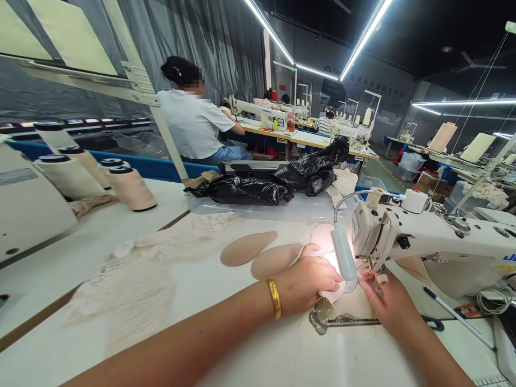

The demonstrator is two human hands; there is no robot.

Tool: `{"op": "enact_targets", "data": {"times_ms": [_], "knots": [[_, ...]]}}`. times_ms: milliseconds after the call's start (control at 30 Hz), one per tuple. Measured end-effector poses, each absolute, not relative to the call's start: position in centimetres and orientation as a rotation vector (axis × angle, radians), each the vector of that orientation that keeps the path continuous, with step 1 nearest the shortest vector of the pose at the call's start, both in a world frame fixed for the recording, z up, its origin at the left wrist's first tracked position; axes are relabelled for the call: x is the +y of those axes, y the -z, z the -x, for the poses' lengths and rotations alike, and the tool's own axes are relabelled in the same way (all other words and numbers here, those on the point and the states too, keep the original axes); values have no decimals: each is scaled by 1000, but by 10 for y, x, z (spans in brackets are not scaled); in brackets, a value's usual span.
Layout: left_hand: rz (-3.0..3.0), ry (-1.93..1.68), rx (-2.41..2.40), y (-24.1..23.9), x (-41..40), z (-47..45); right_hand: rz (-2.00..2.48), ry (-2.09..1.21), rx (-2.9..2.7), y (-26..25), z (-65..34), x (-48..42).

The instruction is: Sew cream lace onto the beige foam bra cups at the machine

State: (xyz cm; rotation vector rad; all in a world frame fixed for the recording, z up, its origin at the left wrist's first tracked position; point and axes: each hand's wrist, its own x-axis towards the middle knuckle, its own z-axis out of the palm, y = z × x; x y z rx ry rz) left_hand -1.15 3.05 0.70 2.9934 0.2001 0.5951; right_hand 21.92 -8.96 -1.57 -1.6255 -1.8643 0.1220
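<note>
My left hand (308,277), with a gold bangle on the wrist, rests fingers curled on a pale fabric piece (342,301) at the needle of a white sewing machine (435,242). My right hand (382,301) pinches the same fabric just under the machine head, partly hidden by the lit lamp (344,252). Two beige pads (248,248) lie just beyond my left hand.
A heap of cream lace fabric (161,258) covers the table to the left. Thread cones (129,185) stand at the far left. Black plastic bags (278,180) lie at the table's back edge. A seated person in a white shirt (193,123) works beyond. A pen (455,317) lies at the right.
</note>
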Motion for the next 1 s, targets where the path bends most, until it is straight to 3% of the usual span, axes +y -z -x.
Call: {"op": "enact_targets", "data": {"times_ms": [633,1000], "knots": [[-3107,-573,337,-4,23,14,1577,-47,-2001,16,-223,-94],[-3196,-626,215,-3,-6,17,1368,-286,-2372,-2,-212,-102]]}}
